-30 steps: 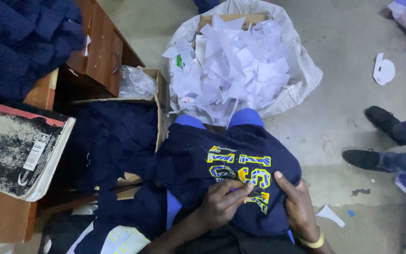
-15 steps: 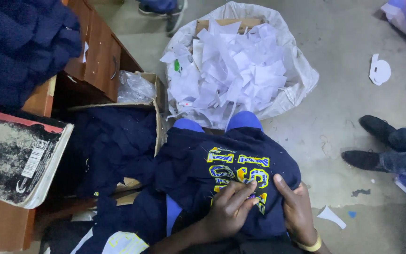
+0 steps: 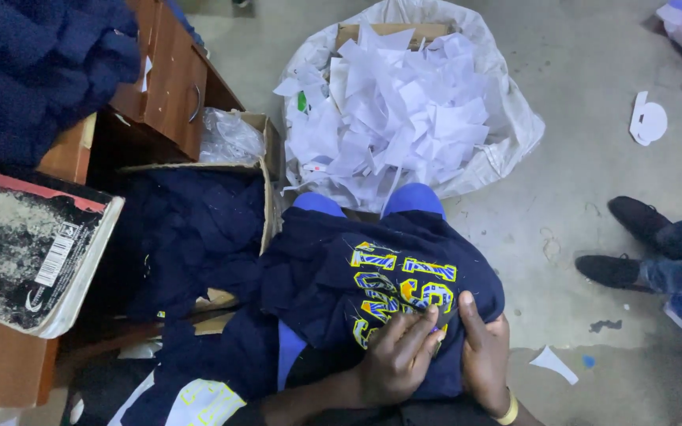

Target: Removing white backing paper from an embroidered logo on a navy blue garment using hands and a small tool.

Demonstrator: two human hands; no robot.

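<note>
1 navy garment [image 3: 357, 276], long axis toward the paper-scrap sack [image 3: 515, 134]; left hand [image 3: 396, 359] pinches its embroidery, right hand [image 3: 485, 355] presses flat beside.

Bare forearms, yellow wristband [image 3: 507, 409] on right wrist, blue trousers [image 3: 412, 199]

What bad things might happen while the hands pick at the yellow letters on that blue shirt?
The left hand pinches at the yellow embroidered letters on the navy garment; pulling a loose thread too hard might unravel stitching. The right hand only steadies the cloth on the lap, so it may slide off. The sack of paper scraps looks overfull, and pieces could spill.
</note>
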